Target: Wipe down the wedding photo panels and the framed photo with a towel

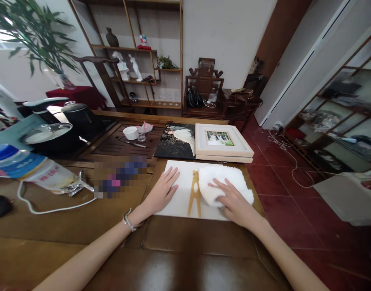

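Observation:
A white rectangular board (181, 193), perhaps the back of a picture frame, lies flat on the wooden table (118, 226). A wooden stand piece (195, 193) rests across its middle. My left hand (161, 190) lies flat and open on the board's left part, fingers stretched out. My right hand (230, 199) presses a white fluffy cloth (224, 182) onto the board's right side, fingers flat on top of it.
Behind the board lie two stacked white picture frames (223, 142) and a dark photo print (177, 141). A tea tray with a white bowl (130, 132), kettles (74, 115) and a plastic bag (30, 167) stand to the left. Red tiled floor with cables lies right.

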`<state>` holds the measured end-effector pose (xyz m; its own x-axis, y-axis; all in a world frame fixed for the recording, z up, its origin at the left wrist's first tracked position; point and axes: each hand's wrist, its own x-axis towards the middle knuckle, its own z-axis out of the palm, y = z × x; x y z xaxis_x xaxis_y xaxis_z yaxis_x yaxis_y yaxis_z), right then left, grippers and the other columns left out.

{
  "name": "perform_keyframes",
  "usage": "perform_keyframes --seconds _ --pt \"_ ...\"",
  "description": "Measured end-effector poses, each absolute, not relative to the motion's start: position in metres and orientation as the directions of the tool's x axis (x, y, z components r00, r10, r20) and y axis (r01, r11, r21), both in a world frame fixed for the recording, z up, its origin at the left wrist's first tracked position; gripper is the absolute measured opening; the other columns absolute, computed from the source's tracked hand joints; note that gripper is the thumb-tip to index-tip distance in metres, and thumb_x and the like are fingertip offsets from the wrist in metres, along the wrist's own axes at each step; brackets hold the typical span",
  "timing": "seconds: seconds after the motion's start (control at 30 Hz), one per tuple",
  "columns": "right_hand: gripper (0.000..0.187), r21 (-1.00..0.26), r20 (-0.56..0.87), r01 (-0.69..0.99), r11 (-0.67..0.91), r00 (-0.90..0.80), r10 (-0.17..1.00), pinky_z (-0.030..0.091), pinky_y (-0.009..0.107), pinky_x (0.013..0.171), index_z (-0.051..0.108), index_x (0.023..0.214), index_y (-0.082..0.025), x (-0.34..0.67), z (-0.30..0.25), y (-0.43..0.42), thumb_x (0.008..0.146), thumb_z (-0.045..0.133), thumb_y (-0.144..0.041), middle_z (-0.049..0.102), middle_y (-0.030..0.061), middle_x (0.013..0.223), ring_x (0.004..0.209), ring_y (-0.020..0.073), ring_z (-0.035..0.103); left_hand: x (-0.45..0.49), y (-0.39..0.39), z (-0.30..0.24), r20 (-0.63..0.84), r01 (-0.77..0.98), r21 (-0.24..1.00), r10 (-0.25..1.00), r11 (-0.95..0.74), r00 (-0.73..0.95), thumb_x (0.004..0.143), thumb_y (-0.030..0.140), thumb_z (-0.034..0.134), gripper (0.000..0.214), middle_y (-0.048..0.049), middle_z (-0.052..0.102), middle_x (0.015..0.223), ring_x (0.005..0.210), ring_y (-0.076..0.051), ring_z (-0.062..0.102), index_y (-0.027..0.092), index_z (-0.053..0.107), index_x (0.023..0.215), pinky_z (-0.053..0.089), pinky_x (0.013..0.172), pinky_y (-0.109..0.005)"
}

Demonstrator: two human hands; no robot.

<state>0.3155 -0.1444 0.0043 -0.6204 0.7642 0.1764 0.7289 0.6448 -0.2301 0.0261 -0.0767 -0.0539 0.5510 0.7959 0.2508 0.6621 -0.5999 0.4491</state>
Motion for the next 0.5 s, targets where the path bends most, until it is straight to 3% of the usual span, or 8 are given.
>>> perform_keyframes --seconds 0.23,0.5 --pt "0.044 -0.219 0.212 0.775 0.593 -0.556 0.804 0.025 0.061 0.105 0.067 0.090 -0.015 0.312 -0.001 -0.102 0.060 0.041 0.006 0.051 0.0144 0.133 0.133 0.0297 0.034 0.028 -0.078 -0.052 0.248 0.675 0.458 0.812 -0.579 0.528 0.095 0.029 0.033 0.046 -0.0091 0.028 0.149 0.140 -0.024 0.014 0.019 0.031 0.140 0.017 0.112 -0.050" --pt "0.040 -0.188 0.133 0.758 0.625 -0.611 0.781 0.026 0.062 0.106 0.066 0.078 -0.018 0.303 0.007 -0.183 0.058 0.041 0.007 0.048 0.0096 0.137 0.135 0.0309 0.028 0.028 -0.077 -0.051 0.272 0.648 0.504 0.818 -0.570 0.508 0.096 0.028 0.029 0.045 -0.0088 0.031 0.148 0.139 -0.022 0.017 0.019 0.031 0.140 0.018 0.112 -0.048"
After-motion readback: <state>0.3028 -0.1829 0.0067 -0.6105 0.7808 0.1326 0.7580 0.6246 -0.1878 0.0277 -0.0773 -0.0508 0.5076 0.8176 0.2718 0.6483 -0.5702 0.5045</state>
